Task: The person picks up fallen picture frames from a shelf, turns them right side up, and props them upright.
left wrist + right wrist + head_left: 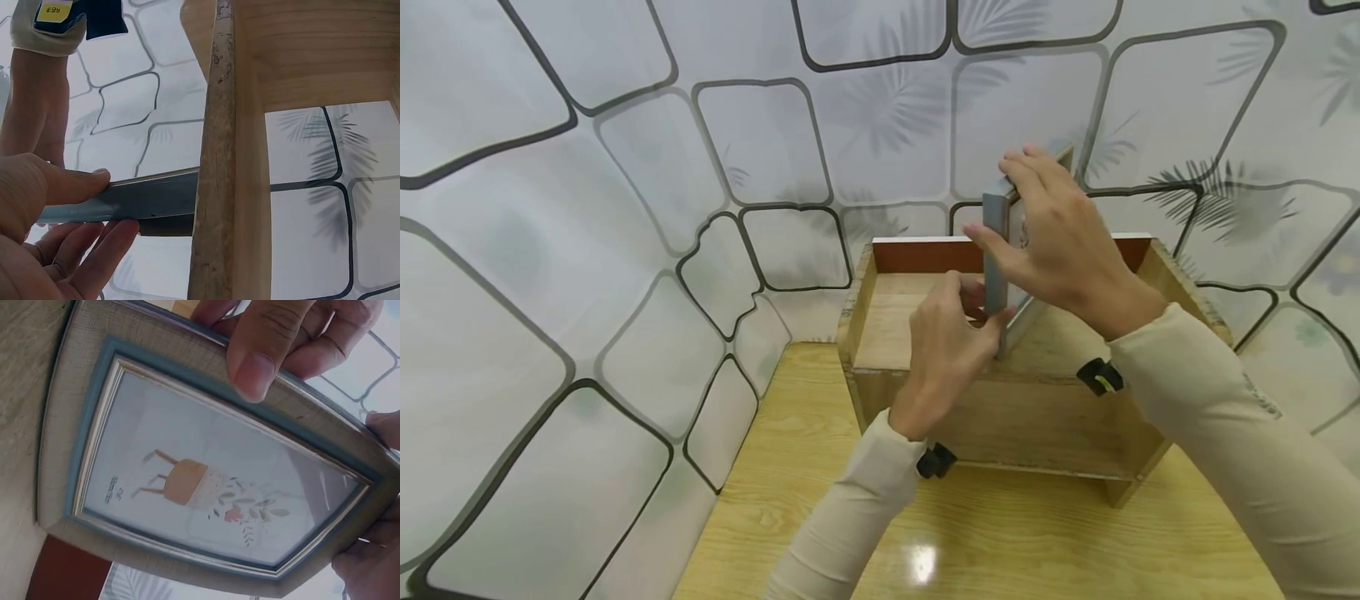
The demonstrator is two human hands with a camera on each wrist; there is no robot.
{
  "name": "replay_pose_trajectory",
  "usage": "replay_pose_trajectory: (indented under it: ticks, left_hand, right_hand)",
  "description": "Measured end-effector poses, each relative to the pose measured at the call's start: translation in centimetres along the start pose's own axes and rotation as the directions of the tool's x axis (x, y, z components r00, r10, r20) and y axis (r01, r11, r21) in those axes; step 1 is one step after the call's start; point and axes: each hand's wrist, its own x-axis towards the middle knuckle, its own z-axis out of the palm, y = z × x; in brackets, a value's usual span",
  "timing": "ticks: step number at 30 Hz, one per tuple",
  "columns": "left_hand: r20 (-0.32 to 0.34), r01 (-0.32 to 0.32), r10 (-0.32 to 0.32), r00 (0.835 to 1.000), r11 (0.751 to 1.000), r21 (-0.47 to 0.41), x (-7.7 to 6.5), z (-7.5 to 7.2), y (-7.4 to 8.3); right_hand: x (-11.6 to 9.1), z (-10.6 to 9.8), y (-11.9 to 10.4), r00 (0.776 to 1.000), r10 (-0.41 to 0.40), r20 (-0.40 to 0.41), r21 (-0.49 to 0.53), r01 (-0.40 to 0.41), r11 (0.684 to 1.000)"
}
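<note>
Both hands hold a picture frame (996, 218) upright, edge toward me, over the upper board of a small wooden shelf (898, 317). My left hand (943, 342) pinches its near edge low down, thumb on one side and fingers on the other, as the left wrist view also shows. Higher up, my right hand (1063, 229) grips the top corner, its thumb along the near edge and its fingers over the top. In the right wrist view the frame's front (240, 469) has a blue inner border and a print of a chair with flowers. Its back is hidden there.
The shelf stands on a yellow wood-grain table (760, 467), with an open compartment below the upper board and a reddish-brown back panel (917, 257). Patterned pale cloth (625, 192) hangs close behind and at the left. Each wrist wears a small dark device.
</note>
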Motion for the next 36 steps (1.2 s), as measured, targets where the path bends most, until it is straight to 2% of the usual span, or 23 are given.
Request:
replay_pose_trajectory:
  ticks: [8, 15, 23, 27, 32, 34, 36]
  left_hand:
    - [-0.029, -0.017, 0.019, 0.999, 0.998, 0.068, -0.1, 0.3, 0.2]
    - [-0.043, -0.033, 0.037, 0.998, 0.995, 0.092, -0.2, 0.5, 0.5]
    - [-0.015, -0.076, 0.077, 0.997, 0.994, 0.076, -0.5, 0.6, 0.7]
    - [0.001, -0.075, 0.075, 0.997, 0.997, 0.018, -0.7, 0.3, 0.4]
    - [0.062, -0.051, 0.05, 0.997, 0.999, 0.011, -1.0, -0.8, -0.4]
    - [0.12, -0.037, 0.035, 0.992, 0.999, 0.017, -1.1, -1.2, -0.7]
    - [0.195, -0.014, 0.011, 0.981, 1.0, 0.014, -1.2, -1.4, -0.9]
  right_hand:
    - [-0.3, -0.5, 0.0, 0.999, 0.016, 0.037, 0.041, -0.017, 0.999]
    - [-0.3, -0.8, 0.4, 1.0, -0.018, 0.009, 0.098, 0.017, 0.995]
    - [-0.5, -1.1, 1.3, 0.997, -0.079, -0.003, 0.139, 0.078, 0.987]
    - [-0.7, -1.2, 1.7, 0.995, -0.102, -0.013, 0.157, 0.102, 0.982]
    - [-0.8, -1.3, 2.3, 0.991, -0.133, -0.032, 0.192, 0.136, 0.972]
    - [-0.8, -1.2, 2.5, 0.988, -0.146, -0.041, 0.208, 0.151, 0.966]
    - [-0.9, -1.2, 2.7, 0.988, -0.148, -0.044, 0.22, 0.154, 0.963]
